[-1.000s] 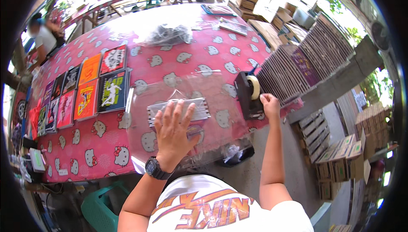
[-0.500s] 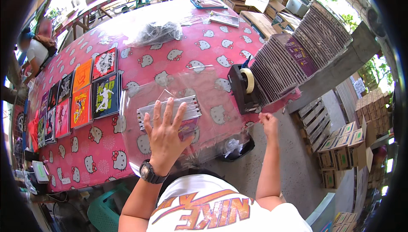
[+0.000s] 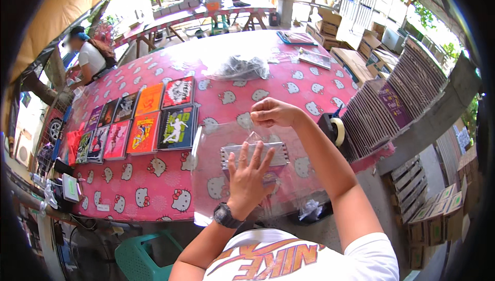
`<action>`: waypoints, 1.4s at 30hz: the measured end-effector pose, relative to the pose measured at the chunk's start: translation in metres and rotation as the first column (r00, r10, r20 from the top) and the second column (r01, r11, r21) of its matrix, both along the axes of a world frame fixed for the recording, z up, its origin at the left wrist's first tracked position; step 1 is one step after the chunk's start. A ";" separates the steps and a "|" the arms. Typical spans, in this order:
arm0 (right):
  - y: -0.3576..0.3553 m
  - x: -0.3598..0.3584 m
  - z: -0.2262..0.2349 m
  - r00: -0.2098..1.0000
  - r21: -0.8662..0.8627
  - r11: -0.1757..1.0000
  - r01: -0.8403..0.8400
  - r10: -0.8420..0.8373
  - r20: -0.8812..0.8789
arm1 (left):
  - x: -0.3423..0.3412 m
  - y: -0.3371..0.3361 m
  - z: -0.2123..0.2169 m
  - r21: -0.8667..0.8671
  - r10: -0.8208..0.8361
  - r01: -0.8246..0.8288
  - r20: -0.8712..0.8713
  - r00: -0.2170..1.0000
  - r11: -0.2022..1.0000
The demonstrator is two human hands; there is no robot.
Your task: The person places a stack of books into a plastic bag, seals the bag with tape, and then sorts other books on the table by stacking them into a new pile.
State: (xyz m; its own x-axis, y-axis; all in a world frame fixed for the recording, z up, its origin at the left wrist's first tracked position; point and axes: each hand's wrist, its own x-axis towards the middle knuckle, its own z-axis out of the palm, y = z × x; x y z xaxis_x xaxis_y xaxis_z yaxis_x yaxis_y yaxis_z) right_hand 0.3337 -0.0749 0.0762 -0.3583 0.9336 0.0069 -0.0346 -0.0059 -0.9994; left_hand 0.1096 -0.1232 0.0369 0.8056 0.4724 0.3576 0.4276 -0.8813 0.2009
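A small stack of spiral-bound pads, with coil bindings at its left and right ends, lies on clear plastic sheets near the table's front edge. My left hand rests flat on it, fingers spread. A pointed plastic fold rises at the pads' far side. Just beyond that fold, my right hand is closed in a pinch above the plastic. Whatever its fingertips hold, if anything, is too small to make out. The black tape dispenser with its pale tape roll stands right of my right forearm.
Rows of colourful notebooks lie left on the pink patterned table. Crumpled clear plastic sits farther back. Tall stacks of bound pads line the right edge. Cartons stand beyond; a person is at the far left.
My right hand has moved from beside the tape dispenser, leftward and up over the plastic beyond the pads. My left hand stays on the pads. The whole view has shifted.
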 end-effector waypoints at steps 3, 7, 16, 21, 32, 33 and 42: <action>0.021 0.000 -0.007 0.842 -0.113 0.989 -0.093 0.139 0.521 | -0.002 0.003 -0.002 -0.040 -0.019 0.020 0.015 1.000 0.999; 0.007 0.033 -0.083 0.449 -0.314 0.949 -0.027 0.292 0.844 | 0.004 -0.002 0.002 -0.047 -0.058 0.060 0.023 0.998 0.997; -0.053 0.019 -0.017 0.885 0.156 0.976 0.154 -0.066 -0.460 | -0.001 0.002 -0.001 -0.022 -0.010 0.011 0.014 1.000 1.000; -0.069 -0.011 -0.001 0.748 0.315 0.940 0.131 0.115 -0.653 | 0.006 -0.002 0.001 -0.005 -0.035 0.035 0.031 0.999 0.999; -0.162 -0.178 0.146 0.293 0.754 0.656 -0.017 0.725 -0.624 | 0.004 -0.005 0.005 -0.057 -0.015 0.016 0.022 1.000 0.998; -0.164 -0.185 0.146 0.230 0.736 0.676 0.032 0.712 -0.664 | 0.006 -0.006 0.005 -0.059 -0.021 0.022 0.020 1.000 0.998; -0.118 -0.150 0.109 0.553 0.850 0.524 -0.059 0.726 -0.409 | -0.002 0.002 -0.009 0.003 0.038 -0.038 0.049 0.998 0.999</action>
